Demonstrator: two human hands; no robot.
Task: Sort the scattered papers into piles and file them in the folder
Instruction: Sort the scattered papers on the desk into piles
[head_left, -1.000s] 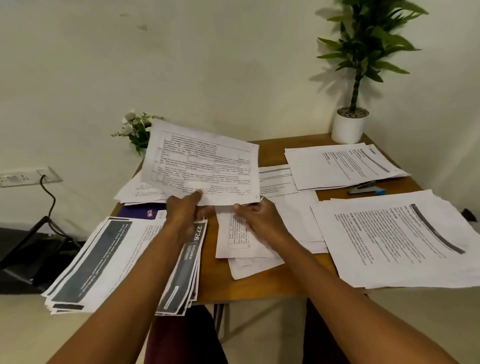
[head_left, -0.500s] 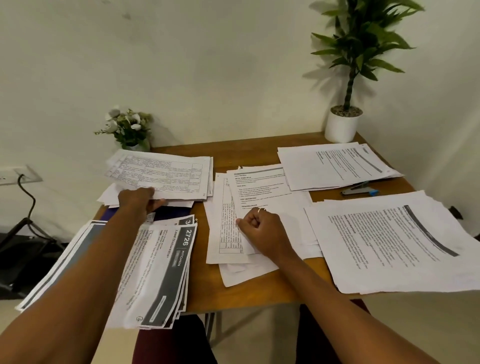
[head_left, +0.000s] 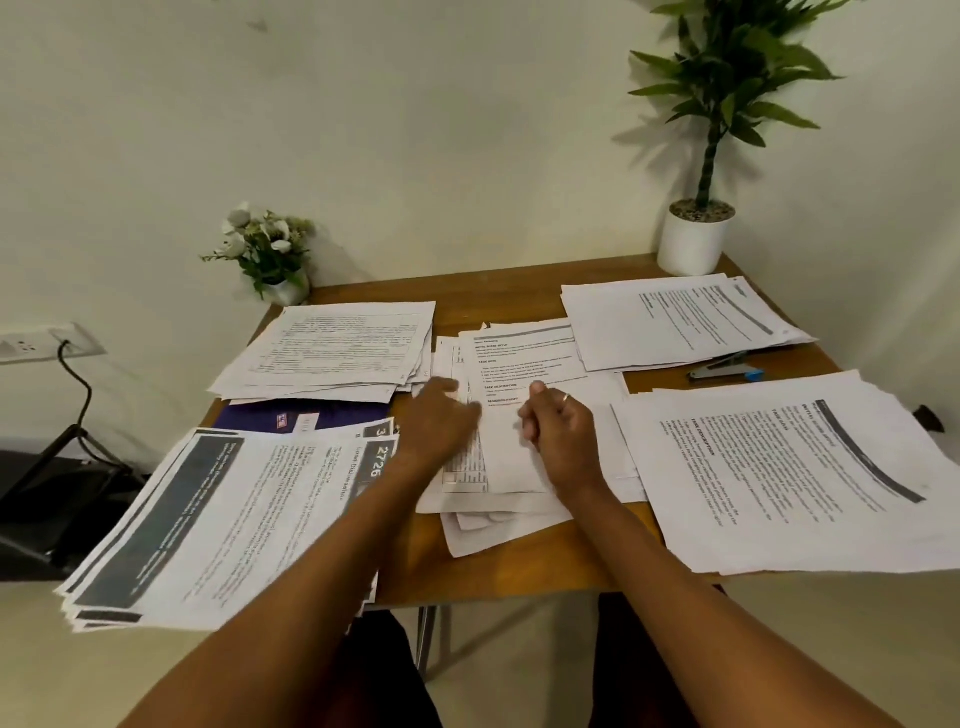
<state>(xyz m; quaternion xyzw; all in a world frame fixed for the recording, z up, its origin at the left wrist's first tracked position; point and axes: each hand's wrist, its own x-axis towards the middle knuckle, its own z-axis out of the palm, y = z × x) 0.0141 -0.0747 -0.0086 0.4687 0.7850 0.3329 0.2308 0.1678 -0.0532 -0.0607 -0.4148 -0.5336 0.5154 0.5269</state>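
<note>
Loose sheets (head_left: 524, 364) lie overlapped at the table's centre. My left hand (head_left: 441, 421), blurred, reaches over their left edge with fingers fairly straight and holds nothing. My right hand (head_left: 558, 428) rests on the same sheets with fingers curled and thumb up; no sheet is plainly pinched. A pile of printed forms (head_left: 332, 348) sits at the back left. A dark-banner pile (head_left: 234, 514) overhangs the front left edge. Two more piles lie at the back right (head_left: 675, 322) and front right (head_left: 805, 467). A purple folder (head_left: 291, 418) shows between the two left piles, mostly covered.
A grey and blue stapler (head_left: 727, 370) lies between the two right piles. A white potted plant (head_left: 693, 239) stands at the back right corner and a small flower vase (head_left: 270, 260) at the back left. Bare wooden table (head_left: 519, 571) shows near the front edge.
My left hand laid the form sheet on the back left pile, let go, and swung right to the central sheets. My right hand stayed on the central sheets.
</note>
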